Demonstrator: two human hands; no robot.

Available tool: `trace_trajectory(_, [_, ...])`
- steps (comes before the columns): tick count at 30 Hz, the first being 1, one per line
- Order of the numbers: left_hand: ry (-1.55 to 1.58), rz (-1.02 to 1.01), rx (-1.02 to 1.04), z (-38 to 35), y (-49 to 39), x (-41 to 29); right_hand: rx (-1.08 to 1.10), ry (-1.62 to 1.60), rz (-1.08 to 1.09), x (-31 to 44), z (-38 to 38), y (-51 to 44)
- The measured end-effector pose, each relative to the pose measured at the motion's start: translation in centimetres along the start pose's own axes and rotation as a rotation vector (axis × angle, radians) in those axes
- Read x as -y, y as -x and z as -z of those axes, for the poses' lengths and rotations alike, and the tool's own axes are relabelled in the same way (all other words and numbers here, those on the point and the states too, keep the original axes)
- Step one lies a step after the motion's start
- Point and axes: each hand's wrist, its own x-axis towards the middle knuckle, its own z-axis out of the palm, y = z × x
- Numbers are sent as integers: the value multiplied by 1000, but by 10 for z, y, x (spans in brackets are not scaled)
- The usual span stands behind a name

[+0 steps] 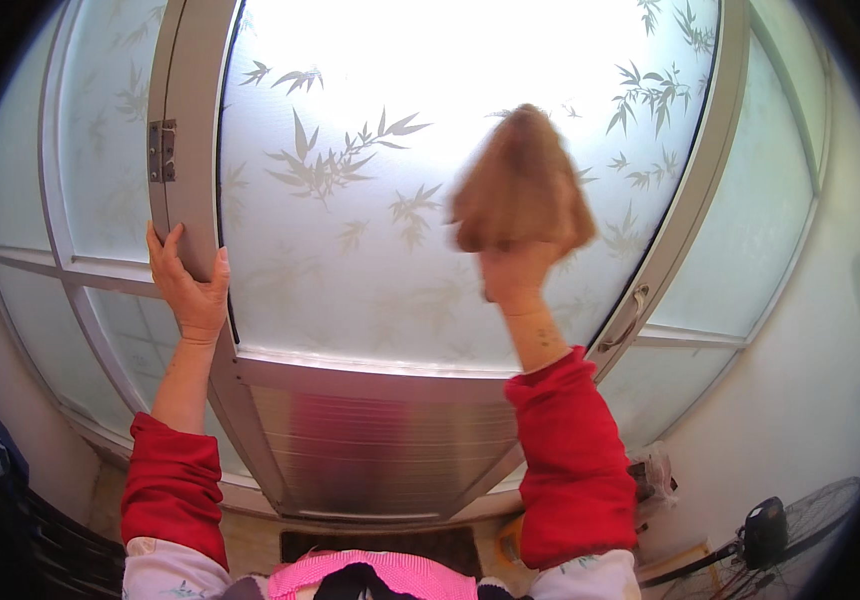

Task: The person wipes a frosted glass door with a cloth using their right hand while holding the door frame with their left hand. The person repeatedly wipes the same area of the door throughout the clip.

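Note:
A door with a metal frame and a frosted glass pane patterned with bamboo leaves fills the view ahead. My right hand holds a brown cloth spread against or just in front of the pane, right of its middle; the cloth is blurred and hides my fingertips. My left hand rests with spread fingers on the door's left frame, just below a metal hinge. To the right of the cloth, a curved metal door handle is fixed to the right frame. Red sleeves cover both my forearms partway.
Frosted side panels flank the door. A ribbed lower panel reflects pink. At the lower right stands an electric fan, near a clear plastic bag. A dark mat lies on the floor below the door.

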Motion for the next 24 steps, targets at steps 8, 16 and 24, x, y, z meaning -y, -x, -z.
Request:
trace_trajectory(8, [47,15,21,-3,0,-3,612,203,582,85,-81,45])
trace_trajectory(16, [35,12,7,-1,1,1,371,419,425,13,1,31])
trace_trajectory(24, [18,6,7,-6,-1,-5,38,418,149,-67,134,16])
